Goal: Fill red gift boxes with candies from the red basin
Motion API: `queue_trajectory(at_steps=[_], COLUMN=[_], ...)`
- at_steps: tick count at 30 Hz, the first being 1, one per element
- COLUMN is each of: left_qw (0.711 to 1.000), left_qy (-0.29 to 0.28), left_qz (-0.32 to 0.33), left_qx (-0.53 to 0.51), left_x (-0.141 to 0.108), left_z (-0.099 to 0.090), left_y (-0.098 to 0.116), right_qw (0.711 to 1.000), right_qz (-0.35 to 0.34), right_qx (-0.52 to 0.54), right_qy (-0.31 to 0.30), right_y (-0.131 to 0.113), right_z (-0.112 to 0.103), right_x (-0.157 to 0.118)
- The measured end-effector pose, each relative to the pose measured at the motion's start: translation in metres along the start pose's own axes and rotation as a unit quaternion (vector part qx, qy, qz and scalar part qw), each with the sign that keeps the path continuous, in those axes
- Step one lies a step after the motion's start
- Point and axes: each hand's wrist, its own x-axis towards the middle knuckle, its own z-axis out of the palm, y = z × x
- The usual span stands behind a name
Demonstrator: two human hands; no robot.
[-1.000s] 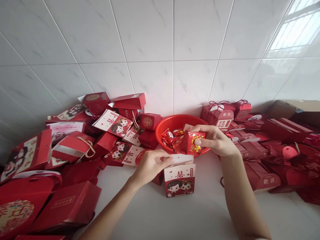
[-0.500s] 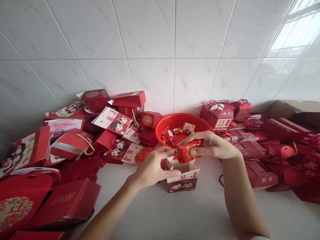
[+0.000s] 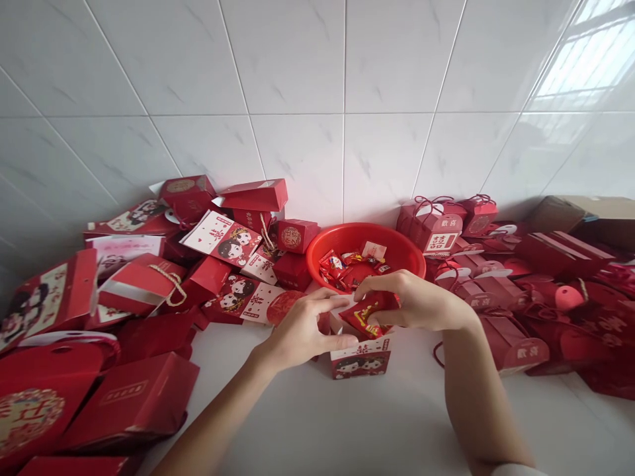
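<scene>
A small red and white gift box [image 3: 361, 363] with cartoon faces stands upright on the white surface, its top open. My left hand [image 3: 307, 327] grips the box's left side, thumb along the front rim and fingers at the back. In my right hand [image 3: 411, 301] is a shiny red candy packet [image 3: 367, 316] with yellow characters, pinched between thumb and fingers. The packet sits at the mouth of the box, its lower part inside the rim. Right behind the box, a red plastic basin [image 3: 391, 236] holds several wrapped sweets [image 3: 333, 263] and a small pale card [image 3: 374, 250].
Red gift boxes lie heaped on the left, among them one with a rope handle [image 3: 143, 281]. More red boxes with cord ties [image 3: 439, 231] are piled on the right, near a brown cardboard box [image 3: 585, 215]. A tiled wall [image 3: 297, 152] rises behind.
My right hand has lowered the candy packet from above the box into its opening, tilting it. My left hand keeps its hold on the box.
</scene>
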Motion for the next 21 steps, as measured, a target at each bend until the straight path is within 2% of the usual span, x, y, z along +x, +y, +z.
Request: queue_trajectory(at_steps=[3,8,10,14,19,21], left_qw=[1.000,1.000,1.000,0.998,0.999,1.000], left_qy=[-0.002,0.001,0.000,-0.005,-0.007,-0.016], left_qz=[0.002,0.009,0.021,0.040,0.018,0.004], left_qx=[-0.001,0.002,0.013,0.041,0.026,0.008], left_x=[0.000,0.000,0.000,0.001,0.000,0.000], left_z=[0.001,0.000,0.000,-0.002,0.000,0.001], left_y=[-0.001,0.001,0.002,0.002,0.003,0.003], right_qw=[0.999,0.998,0.998,0.996,0.995,0.991], right_qz=[0.011,-0.033,-0.026,-0.025,-0.008,0.008], right_qx=[-0.031,-0.044,-0.061,-0.060,-0.085,-0.110], right_qy=[0.010,0.028,0.015,-0.055,-0.056,-0.074], right_y=[-0.005,-0.009,-0.009,-0.011,-0.012,-0.013], right_z=[0.004,0.011,0.013,0.015,0.011,0.013], right_x=[-0.001,0.003,0.005,0.006,0.000,0.000])
